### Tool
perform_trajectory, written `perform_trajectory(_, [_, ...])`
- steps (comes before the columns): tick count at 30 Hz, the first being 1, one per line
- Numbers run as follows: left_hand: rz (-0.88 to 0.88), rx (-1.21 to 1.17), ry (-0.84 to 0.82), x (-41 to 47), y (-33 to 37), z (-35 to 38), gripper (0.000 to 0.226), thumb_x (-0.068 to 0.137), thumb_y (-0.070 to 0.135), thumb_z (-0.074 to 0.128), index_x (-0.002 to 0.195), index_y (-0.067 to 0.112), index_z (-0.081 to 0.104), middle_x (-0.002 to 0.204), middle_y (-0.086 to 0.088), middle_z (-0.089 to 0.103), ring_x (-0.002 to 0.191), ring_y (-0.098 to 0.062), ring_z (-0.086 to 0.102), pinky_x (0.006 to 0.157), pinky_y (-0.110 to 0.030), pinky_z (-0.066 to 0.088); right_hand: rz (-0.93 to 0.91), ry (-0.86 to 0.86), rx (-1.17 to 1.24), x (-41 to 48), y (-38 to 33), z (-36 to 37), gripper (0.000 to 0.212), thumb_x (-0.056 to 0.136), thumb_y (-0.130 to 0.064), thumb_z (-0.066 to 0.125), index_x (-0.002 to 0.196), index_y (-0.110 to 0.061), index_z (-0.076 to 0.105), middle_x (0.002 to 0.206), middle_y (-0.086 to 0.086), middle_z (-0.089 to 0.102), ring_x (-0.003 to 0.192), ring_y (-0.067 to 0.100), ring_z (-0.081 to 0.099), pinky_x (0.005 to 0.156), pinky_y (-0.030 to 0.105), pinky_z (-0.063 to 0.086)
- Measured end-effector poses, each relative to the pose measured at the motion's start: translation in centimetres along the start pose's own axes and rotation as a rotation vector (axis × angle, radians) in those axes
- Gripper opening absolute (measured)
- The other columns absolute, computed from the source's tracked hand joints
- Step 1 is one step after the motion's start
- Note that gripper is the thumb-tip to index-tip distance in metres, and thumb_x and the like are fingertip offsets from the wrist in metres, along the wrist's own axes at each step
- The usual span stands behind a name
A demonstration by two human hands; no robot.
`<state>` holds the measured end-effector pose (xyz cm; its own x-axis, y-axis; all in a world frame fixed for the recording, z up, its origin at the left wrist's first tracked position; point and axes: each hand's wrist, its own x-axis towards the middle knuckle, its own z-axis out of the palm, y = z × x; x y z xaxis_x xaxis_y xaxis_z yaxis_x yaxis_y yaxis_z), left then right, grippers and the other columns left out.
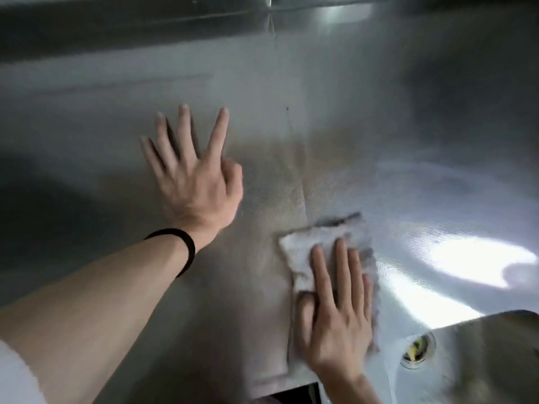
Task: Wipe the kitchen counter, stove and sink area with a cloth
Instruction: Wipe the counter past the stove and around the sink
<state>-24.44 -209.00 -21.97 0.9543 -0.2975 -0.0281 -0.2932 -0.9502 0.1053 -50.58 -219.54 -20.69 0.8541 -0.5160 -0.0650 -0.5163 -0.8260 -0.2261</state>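
Observation:
A pale, worn cloth lies flat on the stainless steel counter, near the front right. My right hand presses down on it with flat, spread fingers, covering its near half. My left hand rests on the bare counter to the left of the cloth, fingers spread, holding nothing; a black band circles that wrist. The sink shows at the bottom right, with its round drain holding some yellowish scraps.
A steel backsplash rises along the far edge of the counter. A brownish smear marks the steel between my hands. Bright light reflects off the counter to the right. A dark gap shows at the counter's front edge.

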Motion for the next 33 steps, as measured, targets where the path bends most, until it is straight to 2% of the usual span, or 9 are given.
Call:
perform_trajectory(2, [-0.004,-0.009,0.0,0.1,0.2,-0.1,0.074,0.093,0.036,0.046,0.164,0.041,0.027,0.171,-0.017,0.024,0.155,-0.051,0.021,0.125,-0.07,0.012,0.045,-0.06,-0.017,-4.3,0.6,-0.1,0.077,0.086,-0.034,0.051,0.162,-0.034,0.038,0.173,0.002,0.028,0.159,0.025,0.03,0.128,0.045,0.023])
perform_trajectory(5, [-0.003,-0.022,-0.002,0.3,0.3,-0.3,0.073,0.092,0.036,0.046,0.164,0.04,0.029,0.17,-0.018,0.025,0.154,-0.052,0.021,0.125,-0.07,0.012,-0.005,-0.106,-0.011,-2.7,1.2,-0.3,0.082,0.082,-0.034,0.053,0.162,-0.036,0.036,0.172,0.004,0.03,0.159,0.026,0.03,0.129,0.045,0.021])
perform_trajectory(10, [-0.001,-0.025,0.013,0.2,0.3,-0.3,0.073,0.092,0.035,0.046,0.163,0.038,0.032,0.169,-0.019,0.027,0.154,-0.052,0.022,0.125,-0.07,0.013,-0.141,-0.059,0.022,9.2,1.4,-0.9,0.069,0.096,-0.044,0.043,0.163,-0.029,0.036,0.174,0.006,0.024,0.161,0.029,0.024,0.129,0.05,0.02])
perform_trajectory(17, [0.001,-0.015,0.019,0.5,0.2,0.1,0.07,0.095,0.036,0.043,0.164,0.037,0.031,0.168,-0.02,0.028,0.153,-0.052,0.022,0.122,-0.071,0.017,-0.148,0.058,0.035,28.8,-0.6,-1.1,0.065,0.101,-0.044,0.038,0.165,-0.032,0.031,0.175,0.005,0.022,0.162,0.028,0.019,0.131,0.05,0.014])
perform_trajectory(22, [-0.002,-0.022,0.039,0.3,0.1,0.4,0.069,0.094,0.035,0.044,0.162,0.035,0.036,0.167,-0.019,0.031,0.152,-0.052,0.025,0.121,-0.071,0.018,-0.133,0.033,0.033,35.3,-1.2,-0.9,0.065,0.102,-0.048,0.031,0.166,-0.036,0.026,0.176,0.001,0.017,0.162,0.026,0.015,0.132,0.047,0.01])
perform_trajectory(27, [0.001,-0.008,0.029,0.5,0.0,0.2,0.069,0.094,0.035,0.044,0.162,0.036,0.035,0.168,-0.019,0.03,0.153,-0.052,0.025,0.122,-0.07,0.018,-0.09,0.102,0.052,31.2,-1.6,-0.8,0.061,0.105,-0.047,0.03,0.165,-0.034,0.029,0.175,0.0,0.02,0.162,0.024,0.017,0.132,0.046,0.013])
perform_trajectory(30, [0.001,-0.001,0.024,0.4,0.0,0.2,0.069,0.095,0.034,0.044,0.163,0.038,0.032,0.169,-0.018,0.028,0.153,-0.051,0.025,0.123,-0.07,0.017,-0.082,0.12,0.051,22.4,-1.0,-0.6,0.06,0.106,-0.044,0.036,0.164,-0.032,0.032,0.174,0.002,0.023,0.162,0.024,0.02,0.131,0.046,0.016])
perform_trajectory(33, [-0.003,-0.006,0.043,0.4,0.0,0.3,0.071,0.093,0.034,0.043,0.163,0.039,0.033,0.168,-0.018,0.03,0.152,-0.051,0.027,0.123,-0.07,0.017,-0.033,0.057,0.02,10.1,0.5,-0.7,0.064,0.102,-0.04,0.041,0.164,-0.029,0.033,0.175,0.002,0.023,0.162,0.023,0.02,0.131,0.048,0.02])
